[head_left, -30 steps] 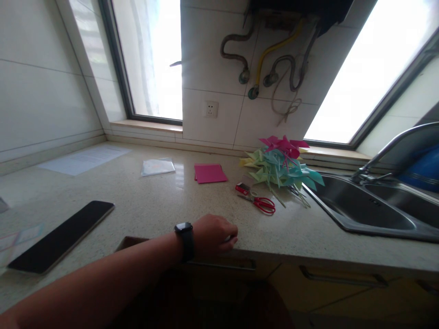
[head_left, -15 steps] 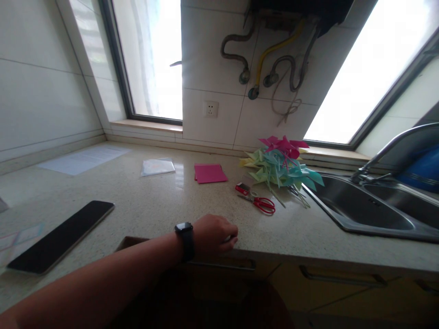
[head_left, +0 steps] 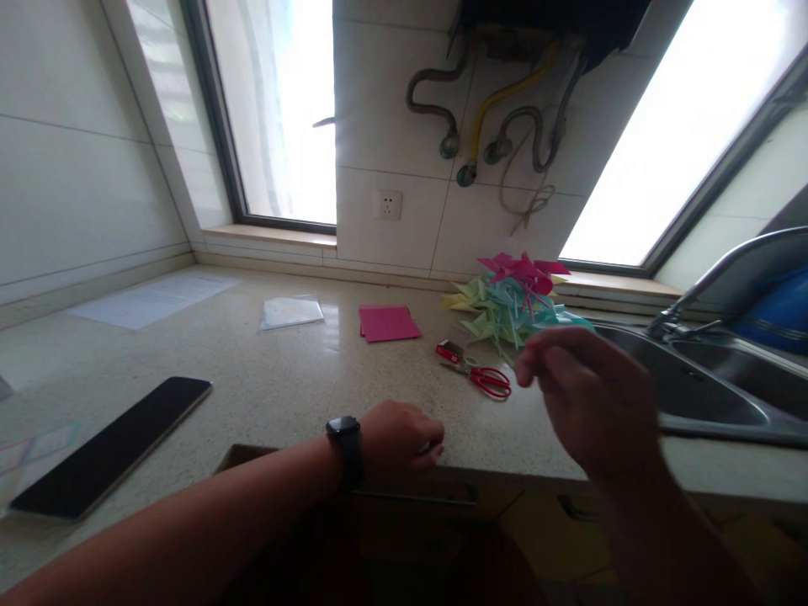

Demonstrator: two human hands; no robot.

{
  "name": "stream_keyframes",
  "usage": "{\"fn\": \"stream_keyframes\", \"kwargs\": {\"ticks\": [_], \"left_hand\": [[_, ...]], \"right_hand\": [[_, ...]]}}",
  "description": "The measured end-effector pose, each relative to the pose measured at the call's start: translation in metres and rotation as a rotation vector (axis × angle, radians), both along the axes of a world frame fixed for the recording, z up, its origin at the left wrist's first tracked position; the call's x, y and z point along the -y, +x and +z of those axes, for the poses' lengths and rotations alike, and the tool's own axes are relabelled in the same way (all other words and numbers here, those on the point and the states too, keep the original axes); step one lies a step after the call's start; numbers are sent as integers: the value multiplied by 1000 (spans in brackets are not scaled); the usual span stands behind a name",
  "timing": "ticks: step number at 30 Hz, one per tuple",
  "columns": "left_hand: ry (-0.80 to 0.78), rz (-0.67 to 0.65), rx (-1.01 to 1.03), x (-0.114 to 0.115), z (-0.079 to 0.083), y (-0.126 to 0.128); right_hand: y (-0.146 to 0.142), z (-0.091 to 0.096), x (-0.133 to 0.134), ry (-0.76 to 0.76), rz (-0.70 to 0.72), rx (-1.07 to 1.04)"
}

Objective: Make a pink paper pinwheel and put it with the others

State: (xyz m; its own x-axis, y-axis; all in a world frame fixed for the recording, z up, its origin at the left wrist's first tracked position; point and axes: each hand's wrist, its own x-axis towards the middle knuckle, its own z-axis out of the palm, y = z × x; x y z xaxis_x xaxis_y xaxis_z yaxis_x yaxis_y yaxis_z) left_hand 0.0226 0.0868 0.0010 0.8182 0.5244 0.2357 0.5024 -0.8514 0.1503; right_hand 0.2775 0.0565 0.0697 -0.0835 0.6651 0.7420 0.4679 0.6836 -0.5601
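Observation:
My left hand, a dark watch on its wrist, rests at the counter's front edge. Its fingers are curled closed, and a small pale bit shows between them that I cannot make out. Raised over the right part of the counter is my right hand, slightly blurred, with fingers bent and drawn together; whatever may be in them is hidden. Just left of it lie red-handled scissors and a small red box. Behind it is a pile of paper pinwheels in pink, yellow, green and blue, partly covered by the hand.
Pink paper sheets lie mid-counter, left of them a clear packet. A black tablet-like slab and a white printed sheet are at left. A steel sink with a faucet borders the right side.
My right hand has come into view from the lower right, over the counter near the scissors and pinwheels. My left hand stays at the counter's edge, its fingers still curled.

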Motion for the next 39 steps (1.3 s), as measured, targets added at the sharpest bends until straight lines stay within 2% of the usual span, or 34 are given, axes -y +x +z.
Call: {"fn": "stream_keyframes", "kwargs": {"ticks": [1, 3, 6, 10, 14, 19, 27, 34, 39], "left_hand": [[1, 0, -1, 0, 0, 0], [4, -1, -4, -1, 0, 0], [16, -8, -2, -2, -2, 0], [28, -21, 1, -4, -5, 1], [27, -24, -4, -6, -7, 1], [20, -31, -8, -7, -8, 1], [21, -32, -16, -5, -7, 1], [52, -38, -14, -4, -8, 2], [73, -32, -3, -3, -9, 2]], "right_hand": [[-20, 4, -24, -72, -7, 5], [-52, 1, -65, -156, -39, 128], [-83, -25, -112, -188, -36, 271], [-116, -59, -159, -180, -22, 489], [-144, -78, -191, -171, -29, 654], [-149, -88, -197, -152, -78, 765], [-144, -85, -183, -117, -108, 894], [-137, -83, -177, -77, -206, 898], [-130, -81, -174, -49, -227, 875]]}}
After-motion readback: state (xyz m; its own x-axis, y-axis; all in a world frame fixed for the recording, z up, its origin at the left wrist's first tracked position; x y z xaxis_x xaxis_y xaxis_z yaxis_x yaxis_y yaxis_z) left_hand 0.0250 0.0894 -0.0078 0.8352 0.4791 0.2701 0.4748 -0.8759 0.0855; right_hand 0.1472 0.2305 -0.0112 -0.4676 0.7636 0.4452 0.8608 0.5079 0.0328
